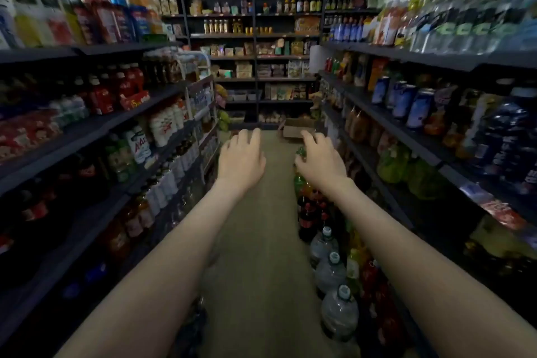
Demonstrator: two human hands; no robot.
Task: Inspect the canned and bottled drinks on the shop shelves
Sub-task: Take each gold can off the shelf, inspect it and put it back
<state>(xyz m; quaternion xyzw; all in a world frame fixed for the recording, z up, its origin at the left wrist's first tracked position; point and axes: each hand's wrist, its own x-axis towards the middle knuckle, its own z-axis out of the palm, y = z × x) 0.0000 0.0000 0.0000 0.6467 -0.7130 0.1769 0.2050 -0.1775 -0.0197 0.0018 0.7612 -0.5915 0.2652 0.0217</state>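
Note:
I stand in a narrow shop aisle with both arms stretched forward. My left hand (241,155) hovers palm down over the floor, fingers relaxed, holding nothing. My right hand (319,158) hovers the same way, its thumb side next to the top of a green bottle (301,153); I cannot tell whether they touch. A row of bottles stands on the floor along the right: green (299,180), cola (308,218) and large water bottles (338,314). Blue cans (420,109) line a right shelf. Red-capped bottles (100,93) sit on a left shelf.
Dark shelving (406,134) packed with goods runs along both sides, and a back wall of shelves (255,78) closes the aisle. A cardboard box (296,128) lies on the floor at the far end. The beige floor strip (261,241) between the shelves is narrow.

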